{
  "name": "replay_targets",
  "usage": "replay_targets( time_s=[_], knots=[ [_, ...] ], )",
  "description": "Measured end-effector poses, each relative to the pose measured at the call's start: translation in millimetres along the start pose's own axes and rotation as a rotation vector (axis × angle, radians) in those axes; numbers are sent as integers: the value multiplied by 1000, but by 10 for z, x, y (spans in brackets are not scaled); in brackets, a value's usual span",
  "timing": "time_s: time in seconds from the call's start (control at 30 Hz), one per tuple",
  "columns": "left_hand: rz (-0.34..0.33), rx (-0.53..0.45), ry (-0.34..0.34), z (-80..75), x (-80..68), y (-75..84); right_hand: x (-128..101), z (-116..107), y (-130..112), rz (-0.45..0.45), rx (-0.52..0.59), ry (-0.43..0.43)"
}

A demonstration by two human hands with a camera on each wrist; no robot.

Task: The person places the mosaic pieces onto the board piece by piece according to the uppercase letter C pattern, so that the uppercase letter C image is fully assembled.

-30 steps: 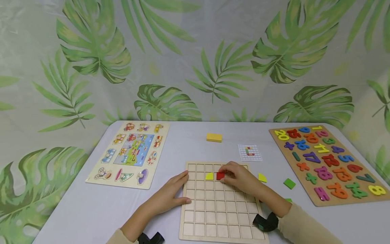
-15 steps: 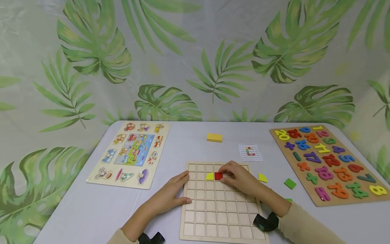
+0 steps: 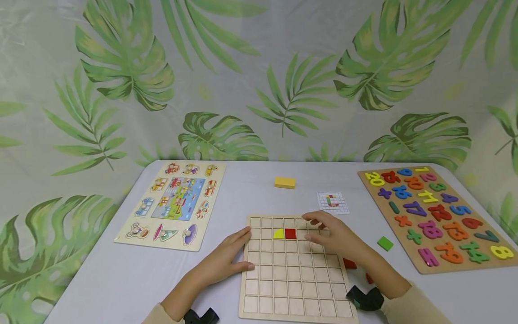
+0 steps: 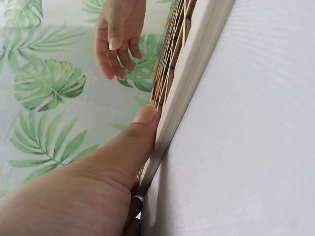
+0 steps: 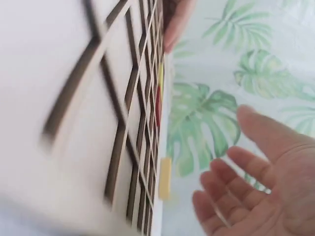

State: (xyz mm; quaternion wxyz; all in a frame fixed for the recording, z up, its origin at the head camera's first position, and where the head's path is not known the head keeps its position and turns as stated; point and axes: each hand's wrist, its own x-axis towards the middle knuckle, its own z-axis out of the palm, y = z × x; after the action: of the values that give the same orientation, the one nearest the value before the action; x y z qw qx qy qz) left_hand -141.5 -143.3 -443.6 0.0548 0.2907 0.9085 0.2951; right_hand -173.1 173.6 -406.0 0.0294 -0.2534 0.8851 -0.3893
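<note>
A square wooden grid board (image 3: 291,273) lies on the table. In its second row sit a yellow quarter-circle piece (image 3: 279,234) and, just to its right, a red square piece (image 3: 290,233). My left hand (image 3: 222,258) rests along the board's left edge, fingers extended and thumb (image 4: 143,120) on the rim. Over the board's upper right part is my right hand (image 3: 329,231), holding nothing, its fingers (image 5: 231,189) loosely bent and apart from the thumb. Close by my right forearm lie red pieces (image 3: 350,263), partly hidden by it.
A small pattern card (image 3: 332,203) lies behind the board, left of a green square piece (image 3: 385,243). A yellow block (image 3: 285,182) sits farther back. A picture puzzle (image 3: 133,220) is at left, a number puzzle board (image 3: 404,243) at right. Leaf-print cloth (image 3: 226,81) hangs behind.
The red square has shifted slightly left into the cell beside the yellow piece. My right hand has let go of it and moved right. My left hand has stayed put.
</note>
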Motion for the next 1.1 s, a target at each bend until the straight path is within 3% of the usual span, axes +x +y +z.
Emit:
replay_targets(
  time_s=[0.3,0.67,0.87,1.1],
  knots=[
    [-11,-2,-9,-5,-4,4,-334,-284,215,89,-76,117],
    [-10,-5,-7,6,-4,6,-450,-327,557,272,-144,106],
    [-15,-5,-15,2,2,14,-463,-313,596,223,-187,110],
    [-8,-1,-6,2,0,5,-421,-343,503,232,-187,116]
  ],
)
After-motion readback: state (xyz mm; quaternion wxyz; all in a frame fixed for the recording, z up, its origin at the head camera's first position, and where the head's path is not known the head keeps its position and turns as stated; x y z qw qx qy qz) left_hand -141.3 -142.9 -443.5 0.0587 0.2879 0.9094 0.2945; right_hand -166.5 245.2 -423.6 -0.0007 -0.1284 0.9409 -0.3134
